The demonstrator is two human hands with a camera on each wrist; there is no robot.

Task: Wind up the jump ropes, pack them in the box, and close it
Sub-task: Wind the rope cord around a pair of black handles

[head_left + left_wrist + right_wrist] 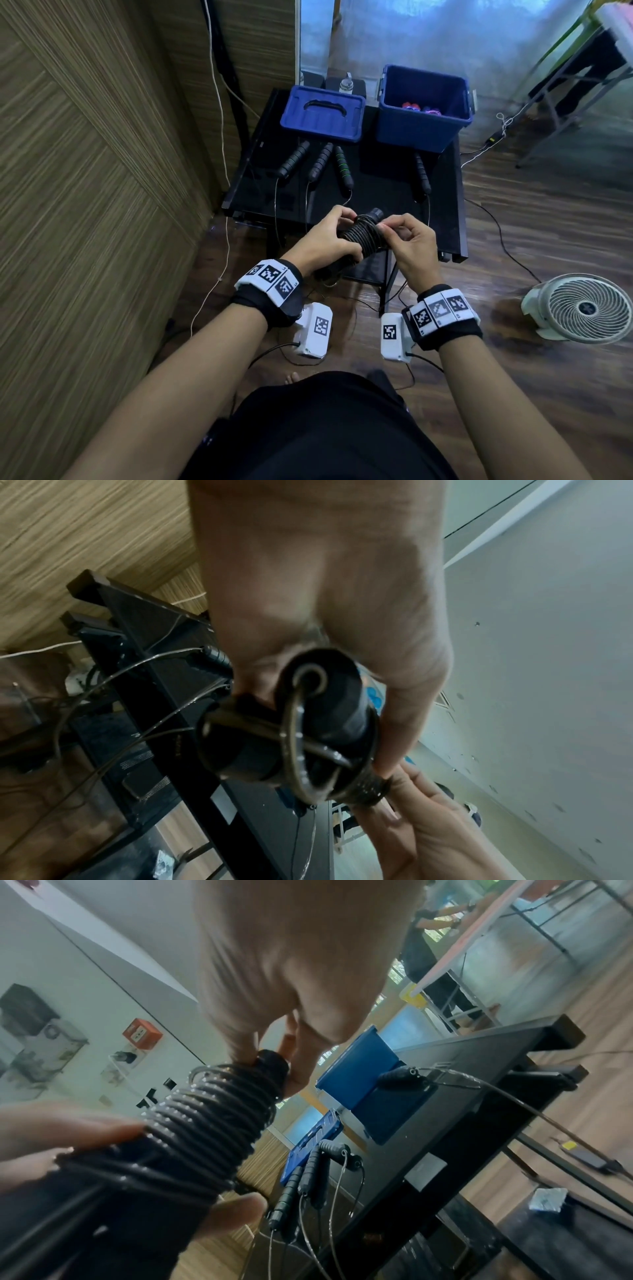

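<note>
My left hand (342,240) grips a pair of black jump rope handles (301,723) held together, with black rope wound round them in a tight coil (359,236). My right hand (387,228) pinches the rope at the coil's upper end (270,1064). The bundle is held in the air just in front of the black table (376,192). The open blue box (421,113) stands at the table's back right with some colourful things inside. Its blue lid (322,113) lies at the back left. Several more black handles (320,162) lie on the table, their ropes hanging over the front edge.
A wood-panelled wall (85,171) runs close along the left. A white floor fan (585,308) stands on the wooden floor to the right. Cables trail across the floor beside and under the table. A bottle (346,84) stands behind the lid.
</note>
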